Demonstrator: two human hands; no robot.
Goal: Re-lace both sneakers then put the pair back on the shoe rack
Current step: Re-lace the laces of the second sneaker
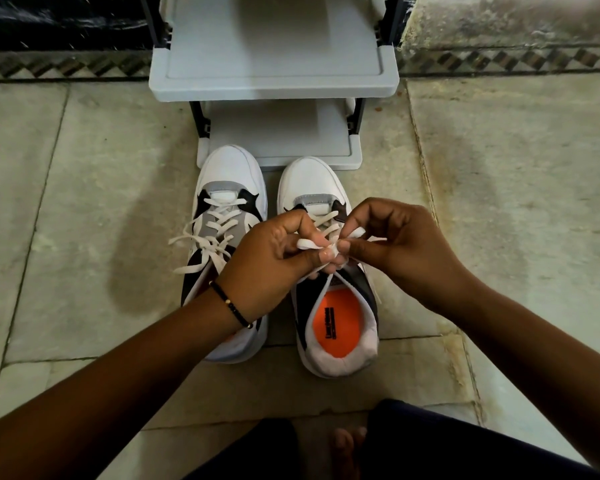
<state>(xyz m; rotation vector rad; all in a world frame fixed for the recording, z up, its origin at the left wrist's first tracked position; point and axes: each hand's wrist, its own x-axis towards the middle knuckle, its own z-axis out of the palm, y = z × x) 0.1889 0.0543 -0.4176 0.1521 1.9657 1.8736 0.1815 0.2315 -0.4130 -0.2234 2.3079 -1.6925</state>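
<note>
Two white, grey and black sneakers stand side by side on the floor, toes toward the shoe rack (274, 84). The left sneaker (227, 174) is laced, with its white lace ends tied and lying loose to the left. Orange insole shows inside the right sneaker (309, 181). Both hands meet above its tongue. My left hand (274, 258) pinches a flat white lace (307, 243), and my right hand (395, 244) pinches the other loop of the same lace. Fingers hide the upper eyelets of this shoe.
The grey plastic shoe rack has a bare upper shelf and a lower shelf (281, 140) right behind the toes. Stone floor tiles (84, 202) spread on both sides. A patterned border and a wall run along the back. My dark-clothed legs and bare toes (347, 445) are at the bottom.
</note>
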